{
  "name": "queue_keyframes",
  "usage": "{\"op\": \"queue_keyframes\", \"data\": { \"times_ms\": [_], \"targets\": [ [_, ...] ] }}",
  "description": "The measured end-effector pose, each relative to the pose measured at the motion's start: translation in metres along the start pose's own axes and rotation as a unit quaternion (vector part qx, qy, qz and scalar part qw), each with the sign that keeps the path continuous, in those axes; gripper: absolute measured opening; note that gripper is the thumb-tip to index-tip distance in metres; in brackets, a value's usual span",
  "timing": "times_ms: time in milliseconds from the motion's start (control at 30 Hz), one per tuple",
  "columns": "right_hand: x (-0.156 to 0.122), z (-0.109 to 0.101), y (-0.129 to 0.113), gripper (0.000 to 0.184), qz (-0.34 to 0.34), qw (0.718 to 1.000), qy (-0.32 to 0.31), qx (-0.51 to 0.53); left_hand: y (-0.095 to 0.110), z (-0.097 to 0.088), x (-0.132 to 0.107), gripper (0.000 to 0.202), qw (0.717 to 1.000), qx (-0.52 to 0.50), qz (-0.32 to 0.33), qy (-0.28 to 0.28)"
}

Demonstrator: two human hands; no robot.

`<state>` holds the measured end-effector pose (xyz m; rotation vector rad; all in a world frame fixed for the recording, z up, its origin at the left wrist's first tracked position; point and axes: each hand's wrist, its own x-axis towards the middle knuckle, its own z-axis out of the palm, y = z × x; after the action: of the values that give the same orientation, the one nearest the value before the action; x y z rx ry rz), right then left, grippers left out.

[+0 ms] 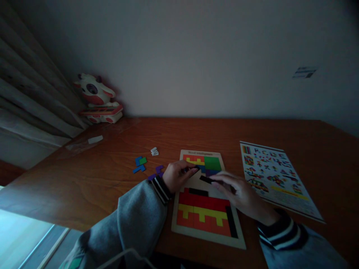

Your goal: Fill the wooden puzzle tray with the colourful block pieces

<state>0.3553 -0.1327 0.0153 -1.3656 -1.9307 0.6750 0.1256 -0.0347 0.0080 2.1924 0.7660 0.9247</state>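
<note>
A wooden puzzle board lies on the table in front of me, partly filled with coloured block pieces. Over its upper left part is my left hand, its fingers pinched on a small black puzzle piece. My right hand is above the board's right side, closed on a black bar-shaped piece. Red, yellow and orange pieces fill the lower part of the board, with another black piece lying above the red row. Green, blue and purple pieces sit near the top, partly behind my fingers.
Loose blue and green pieces, purple pieces and small white pieces lie left of the board. A printed pattern sheet is at the right. A cow-shaped toy keyboard stands at the back left, near the curtain.
</note>
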Motion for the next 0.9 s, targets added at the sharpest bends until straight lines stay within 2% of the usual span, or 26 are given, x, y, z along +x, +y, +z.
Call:
{"op": "queue_keyframes", "data": {
  "times_ms": [133,333,600,900],
  "targets": [
    [-0.004,-0.014,0.009,0.025,0.025,0.999,-0.005,-0.032,0.005,-0.003,-0.001,0.026,0.997,0.041,0.048,-0.046],
    [-0.005,-0.018,0.011,0.017,-0.004,0.994,-0.039,-0.097,0.009,-0.002,-0.003,0.026,0.982,0.062,0.121,-0.133],
    [-0.007,-0.020,0.011,0.015,-0.025,0.992,-0.064,-0.108,0.004,0.002,-0.006,0.024,0.976,0.054,0.161,-0.138],
    [-0.007,-0.019,0.008,0.021,-0.007,0.994,-0.071,-0.077,0.006,-0.002,-0.005,0.025,0.969,0.060,0.161,-0.180]
  ]
}}
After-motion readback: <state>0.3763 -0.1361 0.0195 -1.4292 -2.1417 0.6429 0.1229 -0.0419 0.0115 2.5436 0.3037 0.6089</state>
